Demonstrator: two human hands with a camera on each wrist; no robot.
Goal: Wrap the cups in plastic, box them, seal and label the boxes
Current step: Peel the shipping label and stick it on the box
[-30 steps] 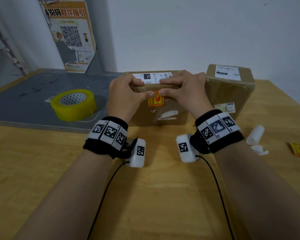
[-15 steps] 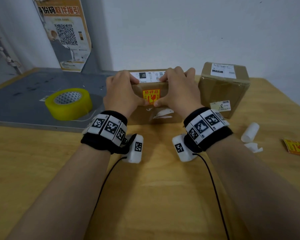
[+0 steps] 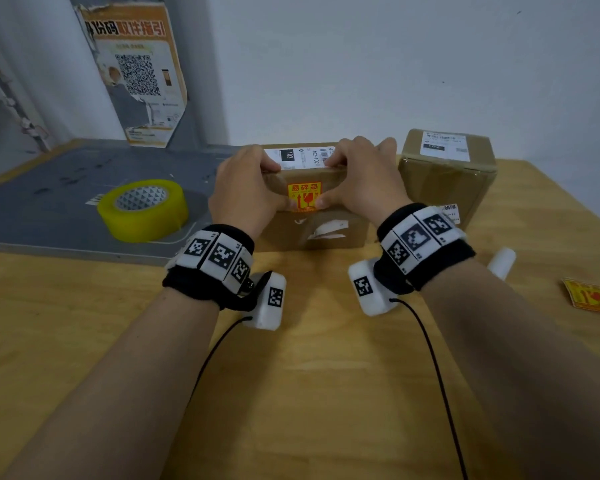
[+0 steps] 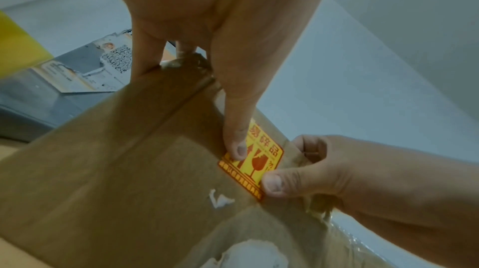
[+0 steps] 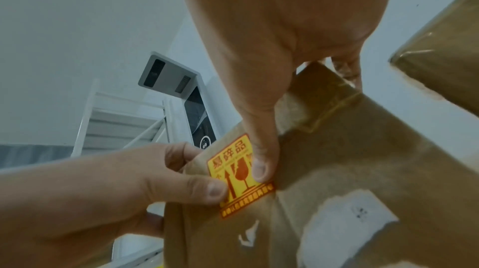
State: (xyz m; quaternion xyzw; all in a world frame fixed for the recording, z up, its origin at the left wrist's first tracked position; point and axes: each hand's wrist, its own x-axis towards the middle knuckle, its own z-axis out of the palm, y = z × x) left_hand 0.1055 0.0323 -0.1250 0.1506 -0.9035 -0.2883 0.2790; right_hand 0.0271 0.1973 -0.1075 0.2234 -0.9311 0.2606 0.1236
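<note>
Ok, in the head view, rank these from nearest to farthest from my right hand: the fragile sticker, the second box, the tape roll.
1. Fragile sticker: under the right hand's thumb, on the near box's front.
2. Second box: just right of that hand.
3. Tape roll: far left, beyond the left hand.

Box (image 3: 329,233) landmark: fingertips of both hands hidden behind its top edge; shipping label (image 3: 302,155) print too small; sticker sheet (image 3: 593,297) right of it cut off by frame edge.
</note>
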